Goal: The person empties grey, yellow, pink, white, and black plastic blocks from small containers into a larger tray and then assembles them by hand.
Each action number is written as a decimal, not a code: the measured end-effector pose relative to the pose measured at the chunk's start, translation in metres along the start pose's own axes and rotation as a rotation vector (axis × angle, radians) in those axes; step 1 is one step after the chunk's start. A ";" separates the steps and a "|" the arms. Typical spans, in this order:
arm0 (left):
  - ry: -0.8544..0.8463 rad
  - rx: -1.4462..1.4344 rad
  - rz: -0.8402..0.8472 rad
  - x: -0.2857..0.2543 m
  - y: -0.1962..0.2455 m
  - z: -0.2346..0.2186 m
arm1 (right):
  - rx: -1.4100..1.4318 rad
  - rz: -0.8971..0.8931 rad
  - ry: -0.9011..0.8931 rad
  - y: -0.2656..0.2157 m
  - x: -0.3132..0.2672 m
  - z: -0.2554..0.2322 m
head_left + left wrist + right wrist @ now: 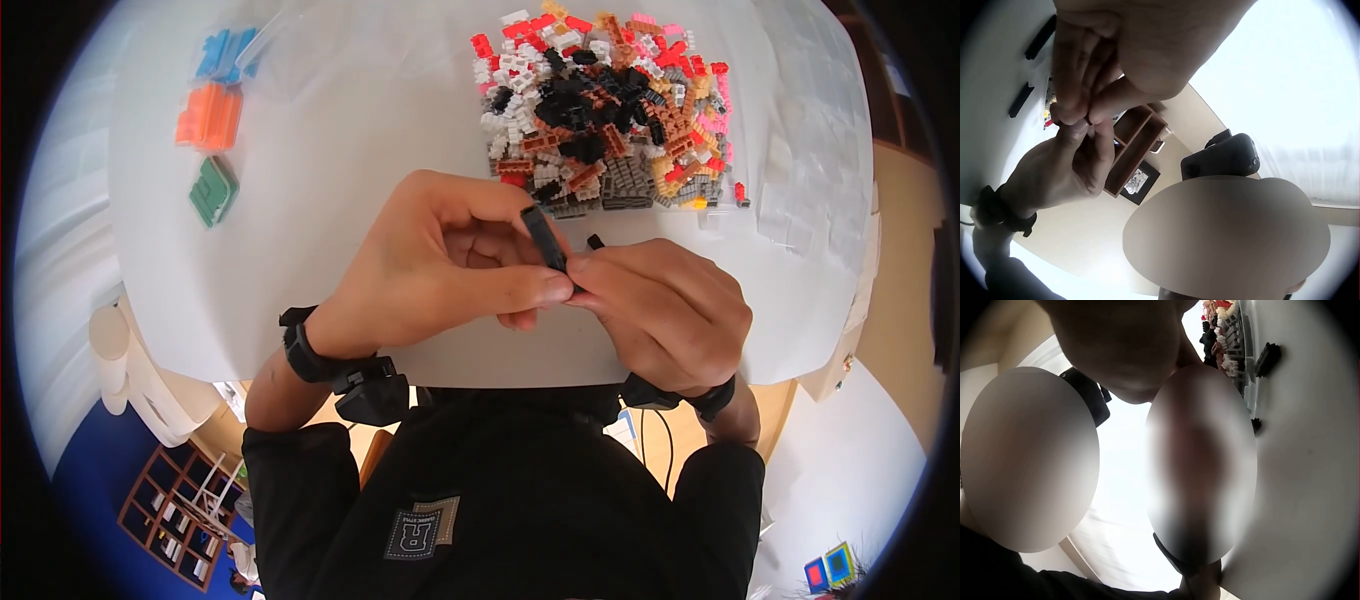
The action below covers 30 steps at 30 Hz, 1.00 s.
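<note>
In the head view, a black toy-brick piece (545,240) slants between the two hands. My left hand (440,265) pinches it with thumb and fingers, and the fingertips of my right hand (665,310) grip its lower end. Seen from the left wrist, the fingertips of the left hand (1110,69) and right hand (1060,162) meet, mostly hiding the piece. The right wrist view has the right hand (1122,347) at the top, its fingertips hidden. Another black piece (596,242) shows beside the right hand.
A pile of mixed bricks (610,110) covers the table's back right, with clear plastic trays (790,210) beside it. Blue (225,55), orange (210,117) and green (213,190) items lie at the left. Two black pieces (1040,37) (1021,100) rest on the table.
</note>
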<state>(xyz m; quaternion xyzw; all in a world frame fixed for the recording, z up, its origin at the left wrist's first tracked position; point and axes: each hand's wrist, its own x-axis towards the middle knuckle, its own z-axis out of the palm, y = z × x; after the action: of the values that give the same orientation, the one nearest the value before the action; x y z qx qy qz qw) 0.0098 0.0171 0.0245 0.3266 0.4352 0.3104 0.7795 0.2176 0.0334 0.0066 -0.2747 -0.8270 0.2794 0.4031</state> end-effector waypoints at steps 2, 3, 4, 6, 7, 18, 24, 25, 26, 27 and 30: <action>0.004 -0.017 -0.004 0.000 0.003 0.003 | 0.009 0.023 0.019 0.001 0.002 -0.001; 0.050 -0.025 0.037 0.000 0.005 0.004 | 0.015 0.048 0.042 0.001 0.003 -0.002; 0.095 -0.032 0.079 0.000 0.005 0.005 | 0.014 0.048 0.041 0.000 0.003 -0.002; 0.106 -0.019 0.131 0.001 -0.001 0.003 | 0.018 0.091 0.039 0.000 0.005 -0.001; 0.119 -0.007 0.181 0.001 -0.003 0.002 | 0.019 0.091 0.038 -0.001 0.004 -0.001; 0.076 0.017 0.174 0.001 -0.004 0.001 | 0.081 0.143 0.030 -0.001 0.001 0.000; 0.074 0.007 0.174 0.002 -0.006 0.000 | 0.083 0.138 0.026 0.000 0.001 0.001; 0.069 0.012 0.174 0.002 -0.007 -0.001 | 0.083 0.137 0.025 0.000 0.001 0.000; 0.069 0.013 0.175 0.003 -0.008 -0.001 | 0.093 0.148 0.016 0.001 0.001 -0.001; 0.062 0.009 0.194 0.004 -0.010 -0.001 | 0.102 0.159 0.007 0.001 0.002 -0.002; 0.042 -0.003 0.199 0.004 -0.010 -0.002 | 0.132 0.203 -0.013 0.001 0.008 -0.003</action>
<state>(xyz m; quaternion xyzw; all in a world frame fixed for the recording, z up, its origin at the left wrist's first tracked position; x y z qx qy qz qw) 0.0114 0.0150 0.0144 0.3603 0.4166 0.3936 0.7360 0.2165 0.0401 0.0113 -0.3281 -0.7774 0.3741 0.3848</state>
